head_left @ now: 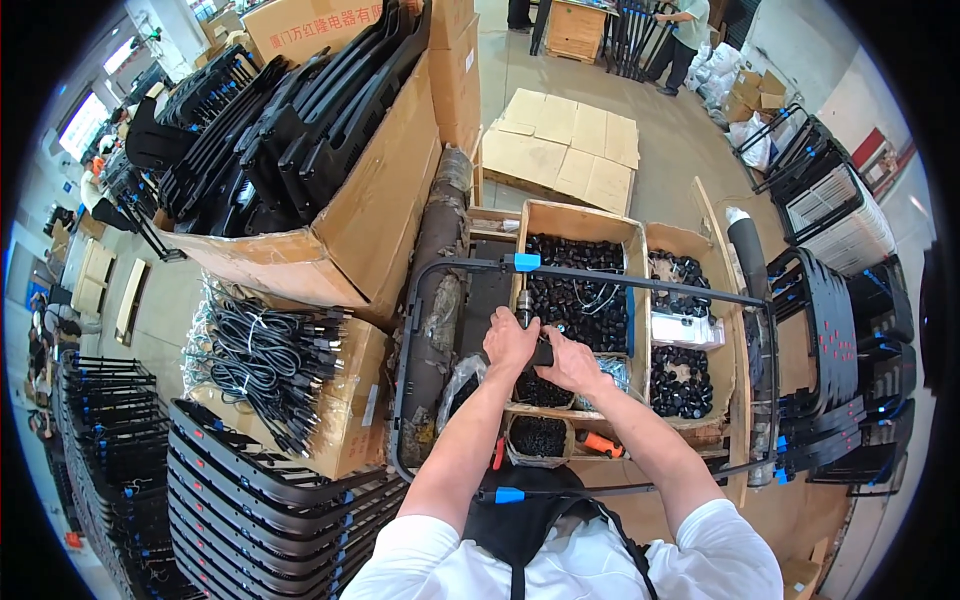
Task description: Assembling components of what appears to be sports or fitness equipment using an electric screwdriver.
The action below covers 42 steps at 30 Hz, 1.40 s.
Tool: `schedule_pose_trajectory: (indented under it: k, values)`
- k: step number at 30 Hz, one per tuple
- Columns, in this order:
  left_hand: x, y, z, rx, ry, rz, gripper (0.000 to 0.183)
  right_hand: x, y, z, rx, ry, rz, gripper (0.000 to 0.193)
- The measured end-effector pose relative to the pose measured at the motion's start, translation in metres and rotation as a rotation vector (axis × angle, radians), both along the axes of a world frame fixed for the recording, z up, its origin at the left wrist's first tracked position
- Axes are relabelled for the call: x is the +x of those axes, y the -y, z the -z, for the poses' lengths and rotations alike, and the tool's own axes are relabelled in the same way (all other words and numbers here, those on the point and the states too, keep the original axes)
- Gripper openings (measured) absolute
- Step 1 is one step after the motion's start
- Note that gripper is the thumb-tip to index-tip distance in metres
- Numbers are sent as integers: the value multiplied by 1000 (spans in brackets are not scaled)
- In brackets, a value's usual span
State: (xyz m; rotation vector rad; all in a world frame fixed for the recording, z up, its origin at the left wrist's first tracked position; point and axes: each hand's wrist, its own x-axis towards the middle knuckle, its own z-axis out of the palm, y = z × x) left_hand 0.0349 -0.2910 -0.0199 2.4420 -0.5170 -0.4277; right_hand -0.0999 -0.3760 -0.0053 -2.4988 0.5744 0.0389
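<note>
My left hand is closed round a dark power drill, its metal chuck pointing away from me. My right hand is closed at the drill's dark body, just right of the left hand; a small shiny bit shows at its fingertips, too small to name. Both hands are over the parts boxes, inside a large black rectangular tube frame with blue clips. The frame rests across two padded rails. Below my hands, a wooden tray holds many black plastic caps, with small black screws in a bin.
An orange-handled tool lies near me. At left stand a large carton of black panels and a bundle of black cables on a box. Frames are stacked at lower left and right. Flattened cardboard lies beyond.
</note>
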Motion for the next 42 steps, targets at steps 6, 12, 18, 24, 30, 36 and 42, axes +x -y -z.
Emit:
schedule_pose_trajectory:
  k: [6,12,18,24,30,36,42]
  values:
    - [6,4,1,-4,-25,-8,65,4,4,5,0,47,-2,85]
    - [8,10,-4,9,-1,2,62,6,11,5,-12,91,-5,85]
    - [14,13,0,5,-28,0,65,12,10,-6,54,13,50,81]
    - [18,16,4,0,-42,-1,68,14,5,-7,-76,61,-85,59]
    - [15,10,1,11,-63,16,68,10,0,-7,-6,43,-57,59]
    - [12,4,-4,22,-89,27,68,6,-3,-7,4,37,-76,60]
    - [9,-1,-2,23,-92,49,68,2,-8,-5,4,29,-60,60]
